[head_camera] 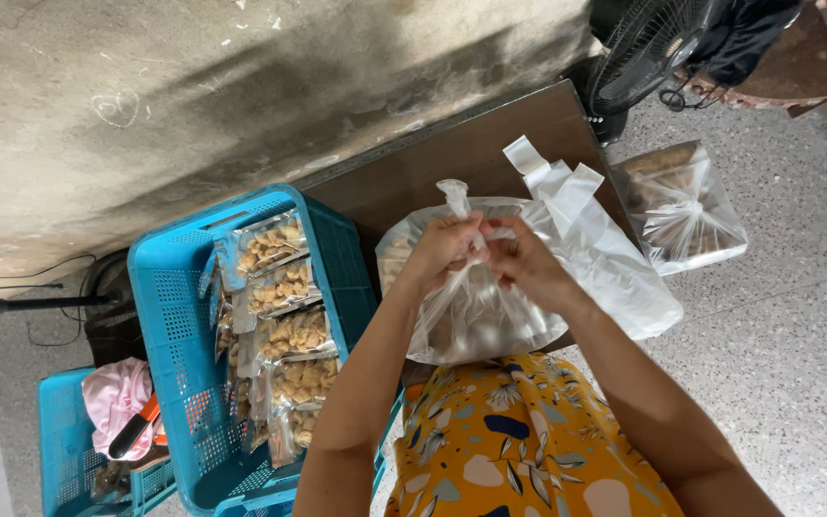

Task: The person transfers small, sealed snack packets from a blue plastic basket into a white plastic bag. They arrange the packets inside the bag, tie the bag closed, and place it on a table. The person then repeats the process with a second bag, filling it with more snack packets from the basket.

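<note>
A large clear plastic bag (476, 306) of pale snack pieces rests on the brown table (452, 158) in front of me. My left hand (445, 247) and my right hand (521, 257) both grip its gathered, twisted neck, which sticks up between them. The two hands are close together, fingers closed on the plastic. A white carrier bag (593, 251) lies against the clear bag's right side, its handles pointing away from me.
A blue crate (169, 287) at left holds several small sealed packs of snacks (284, 335). A smaller blue basket (64, 460) with a pink cloth sits at lower left. Another tied clear bag (683, 206) lies on the speckled floor, near a black fan (648, 43).
</note>
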